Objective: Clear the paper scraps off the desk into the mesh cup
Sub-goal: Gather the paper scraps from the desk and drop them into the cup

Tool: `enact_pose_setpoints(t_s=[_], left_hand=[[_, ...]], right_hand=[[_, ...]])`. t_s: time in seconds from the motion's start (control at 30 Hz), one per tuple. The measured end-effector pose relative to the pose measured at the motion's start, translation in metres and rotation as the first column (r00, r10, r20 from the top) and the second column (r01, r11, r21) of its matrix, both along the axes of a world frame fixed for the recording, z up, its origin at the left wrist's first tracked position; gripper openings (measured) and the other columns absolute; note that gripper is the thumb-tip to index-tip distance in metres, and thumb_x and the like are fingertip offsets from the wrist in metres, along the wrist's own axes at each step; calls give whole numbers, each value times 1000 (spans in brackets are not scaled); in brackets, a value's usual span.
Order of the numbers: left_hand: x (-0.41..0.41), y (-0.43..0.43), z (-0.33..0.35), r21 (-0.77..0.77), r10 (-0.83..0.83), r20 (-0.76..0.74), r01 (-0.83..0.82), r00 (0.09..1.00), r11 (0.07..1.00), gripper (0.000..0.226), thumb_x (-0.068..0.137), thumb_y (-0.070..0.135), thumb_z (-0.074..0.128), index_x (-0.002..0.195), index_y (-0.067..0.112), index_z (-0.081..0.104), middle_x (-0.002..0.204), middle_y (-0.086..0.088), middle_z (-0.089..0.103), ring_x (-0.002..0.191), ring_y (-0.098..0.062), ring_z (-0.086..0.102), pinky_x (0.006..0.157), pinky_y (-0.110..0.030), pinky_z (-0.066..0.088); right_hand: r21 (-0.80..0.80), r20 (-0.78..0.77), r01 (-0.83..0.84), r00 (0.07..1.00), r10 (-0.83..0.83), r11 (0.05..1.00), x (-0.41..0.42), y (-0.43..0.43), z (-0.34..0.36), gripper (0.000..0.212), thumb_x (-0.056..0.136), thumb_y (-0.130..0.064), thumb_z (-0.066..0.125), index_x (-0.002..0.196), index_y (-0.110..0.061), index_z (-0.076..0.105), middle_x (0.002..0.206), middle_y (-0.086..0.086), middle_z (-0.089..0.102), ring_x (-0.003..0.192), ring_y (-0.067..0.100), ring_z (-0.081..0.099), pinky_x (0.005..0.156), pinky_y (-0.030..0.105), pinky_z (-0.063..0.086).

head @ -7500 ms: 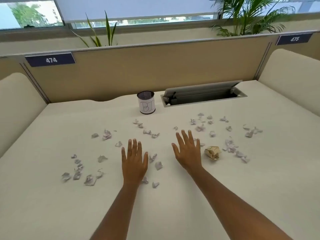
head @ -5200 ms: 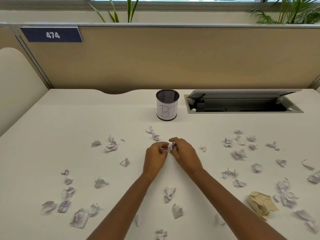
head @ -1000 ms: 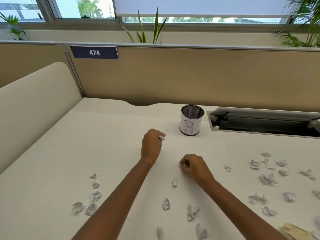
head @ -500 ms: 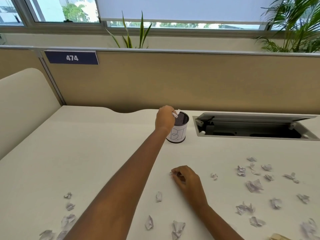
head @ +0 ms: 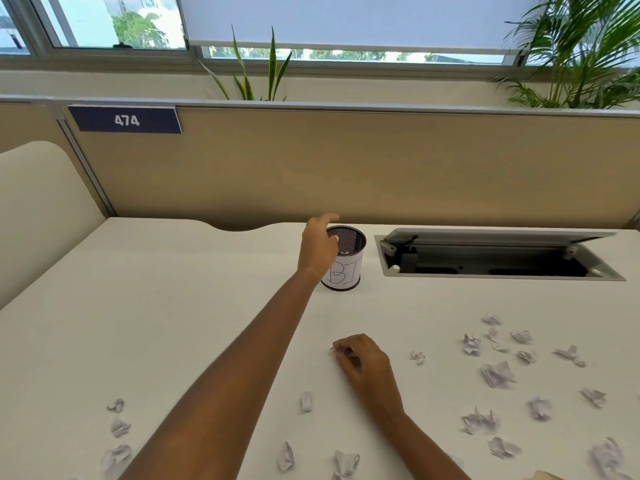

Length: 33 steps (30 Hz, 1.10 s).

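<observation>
Black mesh cup (head: 348,271), centre of frame, wrapped in white paper hand-lettered "BI". Left hand (head: 318,245) over the rim, fingers loosened, apparently emptied: drop step in hand. Right hand (head: 362,360) low on the worktop (head: 173,306), pinching a paper scrap (head: 336,349). Next: carry that scrap to the cup, then gather the paper scraps (head: 497,374) strewn lower right and lower left. Navy plate (head: 126,120), upper left: "474".

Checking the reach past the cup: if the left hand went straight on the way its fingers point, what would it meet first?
Probably the tan partition behind the desk. The left hand hovers at the rim of the mesh cup, fingers aimed beyond it; depth is unclear.
</observation>
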<state>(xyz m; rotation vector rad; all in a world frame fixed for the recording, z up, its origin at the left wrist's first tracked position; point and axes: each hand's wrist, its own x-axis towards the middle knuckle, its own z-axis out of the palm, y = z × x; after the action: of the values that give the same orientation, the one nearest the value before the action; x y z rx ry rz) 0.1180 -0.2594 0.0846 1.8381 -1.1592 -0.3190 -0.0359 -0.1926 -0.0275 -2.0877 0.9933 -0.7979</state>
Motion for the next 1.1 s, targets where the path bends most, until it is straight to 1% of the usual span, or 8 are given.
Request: enact_pose_setpoints(t_s=[0.07, 0.13, 0.27, 0.37, 0.5, 0.7, 0.9, 1.1], left_hand=[[-1, 16, -14, -54, 89, 22, -88, 996, 995, 38, 93, -3, 44, 130, 6, 50, 135, -12, 49, 129, -24, 43, 104, -25, 33], [0, 35, -35, -26, 145, 85, -143, 986, 989, 39, 95, 0, 42, 133, 6, 46, 138, -11, 47, 133, -24, 40, 107, -31, 34], [15, 70, -82, 294, 79, 256, -155, 963, 943, 48, 100, 17, 38, 145, 6, 27, 154, -12, 28, 146, -26, 17, 119, -34, 19], [20, 93, -109, 419, 49, 333, -194, 942, 887, 51, 102, 26, 31, 148, 7, 20, 158, -9, 17, 148, -24, 10, 122, -33, 9], [16, 106, -123, 359, 83, 436, -258, 896, 897, 47, 102, 28, 26, 146, 11, 28, 158, -8, 20, 147, -19, 17, 121, -31, 10], [17, 107, -126, 339, 75, 417, -232, 906, 912, 45, 102, 27, 27, 145, 14, 30, 158, -4, 21, 147, -16, 17, 120, -28, 9], [15, 118, -125, 270, 110, 358, -216, 927, 938, 42, 100, 22, 34, 141, 13, 41, 154, -3, 32, 144, -15, 26, 118, -26, 17], [5, 137, -123, 255, 114, 361, -216, 926, 943, 41, 100, 19, 35, 140, 12, 43, 151, -2, 38, 140, -14, 34, 115, -23, 23]], right_hand=[[38, 42, 57, 997, -59, 998, 2, -5, 2, 10, 85, -2, 59, 91, -5, 66, 94, 9, 66, 83, 16, 61, 72, 2, 43], [46, 94, 111, 989, -115, 993, 7, -14, 8, 10, 84, 1, 59, 91, -2, 66, 93, 13, 66, 83, 21, 62, 72, 6, 43], [-58, 193, 208, 962, -194, 976, 29, -44, 39, 8, 85, 0, 58, 89, 3, 65, 92, 20, 66, 87, 31, 61, 78, 36, 52], [-132, 221, 233, 954, -201, 963, 49, -74, 69, 12, 88, -1, 55, 93, 3, 64, 97, 21, 65, 93, 33, 59, 84, 38, 47], [-169, 172, 245, 961, -216, 955, 74, -104, 95, 15, 89, -5, 52, 97, 0, 64, 104, 20, 62, 98, 32, 56, 84, 32, 40], [-158, 94, 200, 978, -187, 967, 83, -108, 94, 19, 92, -5, 47, 102, 2, 62, 114, 20, 53, 100, 31, 55, 77, 21, 35], [-209, 158, 210, 971, -178, 955, 55, -75, 73, 21, 92, -1, 46, 104, -3, 63, 120, 19, 51, 111, 25, 52, 85, 18, 37], [-79, 142, 144, 981, -132, 986, 23, -22, 39, 20, 89, 3, 49, 101, -1, 64, 110, 17, 54, 104, 25, 56, 94, 40, 49]])
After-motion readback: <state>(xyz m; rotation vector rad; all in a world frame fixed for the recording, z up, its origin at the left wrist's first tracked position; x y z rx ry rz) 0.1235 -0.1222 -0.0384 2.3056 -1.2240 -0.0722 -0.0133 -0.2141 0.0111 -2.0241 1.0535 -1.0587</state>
